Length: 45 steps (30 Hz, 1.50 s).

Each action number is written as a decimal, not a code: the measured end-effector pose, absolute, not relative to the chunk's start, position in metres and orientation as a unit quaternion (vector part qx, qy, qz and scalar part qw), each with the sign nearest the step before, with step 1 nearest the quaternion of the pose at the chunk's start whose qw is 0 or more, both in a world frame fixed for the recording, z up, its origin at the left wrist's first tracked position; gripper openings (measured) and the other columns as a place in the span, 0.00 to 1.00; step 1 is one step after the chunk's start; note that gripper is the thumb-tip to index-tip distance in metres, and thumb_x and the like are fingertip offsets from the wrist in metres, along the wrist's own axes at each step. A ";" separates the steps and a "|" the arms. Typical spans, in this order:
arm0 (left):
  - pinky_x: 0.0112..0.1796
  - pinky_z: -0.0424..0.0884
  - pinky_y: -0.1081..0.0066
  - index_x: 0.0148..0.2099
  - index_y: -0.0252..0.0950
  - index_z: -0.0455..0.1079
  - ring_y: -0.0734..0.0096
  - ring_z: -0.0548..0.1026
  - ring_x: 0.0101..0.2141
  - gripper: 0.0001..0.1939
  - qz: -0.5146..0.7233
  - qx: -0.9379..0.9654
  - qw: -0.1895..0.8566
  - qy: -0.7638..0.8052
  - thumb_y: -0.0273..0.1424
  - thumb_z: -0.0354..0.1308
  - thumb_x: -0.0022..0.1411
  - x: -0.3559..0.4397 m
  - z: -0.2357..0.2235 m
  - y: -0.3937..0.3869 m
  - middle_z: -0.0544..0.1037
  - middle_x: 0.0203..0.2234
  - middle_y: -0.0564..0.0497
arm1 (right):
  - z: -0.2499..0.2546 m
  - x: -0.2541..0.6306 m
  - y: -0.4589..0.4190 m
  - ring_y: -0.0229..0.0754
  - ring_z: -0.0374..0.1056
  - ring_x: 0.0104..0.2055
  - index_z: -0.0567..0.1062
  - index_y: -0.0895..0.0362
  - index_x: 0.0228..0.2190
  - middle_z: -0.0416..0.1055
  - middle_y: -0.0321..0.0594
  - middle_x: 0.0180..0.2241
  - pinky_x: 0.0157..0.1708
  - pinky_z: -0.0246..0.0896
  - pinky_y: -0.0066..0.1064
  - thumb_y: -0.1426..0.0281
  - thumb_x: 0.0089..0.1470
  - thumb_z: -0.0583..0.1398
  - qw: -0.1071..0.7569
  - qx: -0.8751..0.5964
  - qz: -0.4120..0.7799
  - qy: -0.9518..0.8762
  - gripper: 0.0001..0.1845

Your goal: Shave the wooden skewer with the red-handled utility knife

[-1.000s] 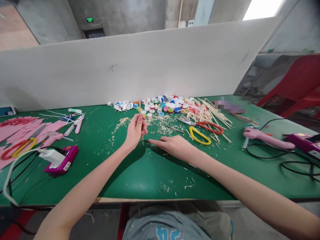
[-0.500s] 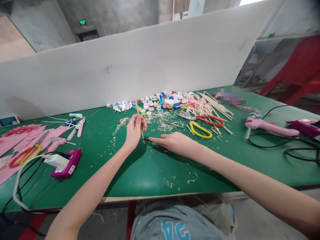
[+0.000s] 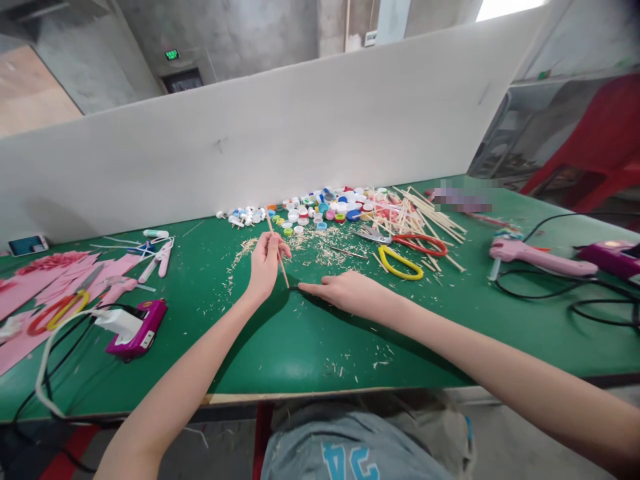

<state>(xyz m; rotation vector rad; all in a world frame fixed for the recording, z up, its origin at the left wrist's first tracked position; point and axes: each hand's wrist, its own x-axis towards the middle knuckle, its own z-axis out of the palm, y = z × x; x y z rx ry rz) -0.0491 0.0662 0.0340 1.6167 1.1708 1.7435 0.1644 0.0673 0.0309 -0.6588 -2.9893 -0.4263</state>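
Observation:
My left hand (image 3: 265,263) pinches a thin wooden stick (image 3: 277,248) and holds it nearly upright, its lower tip resting on the green table (image 3: 300,340). My right hand (image 3: 345,292) lies low on the table just to the right of that tip. Its forefinger points left and presses down on a small dark object (image 3: 294,289) that I cannot make out. The stick's tip and the dark object almost meet.
Bottle caps (image 3: 325,207), loose sticks (image 3: 425,217) and wood shavings lie behind the hands. Red scissors (image 3: 415,243) and yellow scissors (image 3: 397,261) sit to the right, glue guns (image 3: 540,259) and cables farther right. Pink paper (image 3: 45,280), another pair of scissors and a magenta device (image 3: 137,328) are left.
The stick in my left hand has tilted, top leaning left. My right hand has stayed on the dark object. The view has shifted slightly.

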 end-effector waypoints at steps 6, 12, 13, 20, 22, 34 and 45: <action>0.23 0.59 0.76 0.35 0.38 0.60 0.79 0.61 0.19 0.17 0.628 0.593 0.238 0.445 0.46 0.47 0.67 -0.051 0.030 0.066 0.71 0.21 0.55 | 0.030 0.168 0.065 0.28 0.49 0.21 0.48 0.45 0.66 0.62 0.35 0.33 0.22 0.27 0.27 0.80 0.54 0.57 0.031 -0.246 -0.164 -0.955 0.44; 0.19 0.57 0.77 0.36 0.38 0.60 0.81 0.59 0.17 0.17 0.625 0.587 0.264 0.443 0.47 0.49 0.66 -0.053 0.028 0.067 0.70 0.20 0.56 | 0.029 0.165 0.061 0.28 0.51 0.23 0.49 0.44 0.65 0.60 0.35 0.33 0.22 0.28 0.28 0.81 0.57 0.54 0.034 -0.239 -0.177 -0.954 0.40; 0.19 0.56 0.78 0.36 0.38 0.59 0.81 0.58 0.17 0.17 0.625 0.587 0.266 0.441 0.47 0.49 0.66 -0.052 0.028 0.067 0.70 0.20 0.56 | 0.029 0.164 0.061 0.28 0.50 0.23 0.49 0.44 0.65 0.60 0.35 0.33 0.22 0.28 0.28 0.81 0.57 0.53 0.034 -0.240 -0.178 -0.954 0.40; 0.18 0.56 0.77 0.35 0.38 0.59 0.81 0.57 0.16 0.17 0.624 0.590 0.278 0.430 0.47 0.48 0.67 -0.052 0.030 0.067 0.70 0.20 0.55 | 0.030 0.163 0.066 0.28 0.49 0.22 0.48 0.44 0.65 0.61 0.34 0.33 0.22 0.28 0.27 0.79 0.56 0.55 0.031 -0.249 -0.163 -0.954 0.41; 0.18 0.55 0.78 0.35 0.39 0.59 0.81 0.57 0.16 0.17 0.622 0.592 0.282 0.427 0.47 0.47 0.67 -0.052 0.030 0.067 0.70 0.20 0.55 | 0.030 0.163 0.068 0.28 0.47 0.22 0.49 0.43 0.65 0.62 0.34 0.33 0.22 0.28 0.26 0.78 0.57 0.56 0.030 -0.250 -0.152 -0.956 0.40; 0.18 0.54 0.77 0.35 0.38 0.59 0.81 0.58 0.17 0.17 0.617 0.597 0.291 0.422 0.47 0.48 0.66 -0.052 0.030 0.068 0.70 0.20 0.56 | 0.032 0.159 0.058 0.27 0.49 0.21 0.60 0.46 0.62 0.61 0.34 0.28 0.23 0.30 0.27 0.70 0.66 0.54 0.051 -0.257 -0.128 -0.957 0.25; 0.18 0.55 0.77 0.35 0.38 0.59 0.81 0.58 0.16 0.18 0.624 0.585 0.279 0.437 0.48 0.47 0.67 -0.055 0.029 0.070 0.71 0.19 0.54 | 0.025 0.163 0.057 0.29 0.54 0.21 0.52 0.43 0.65 0.62 0.35 0.31 0.22 0.31 0.27 0.75 0.62 0.53 0.031 -0.265 -0.164 -0.950 0.33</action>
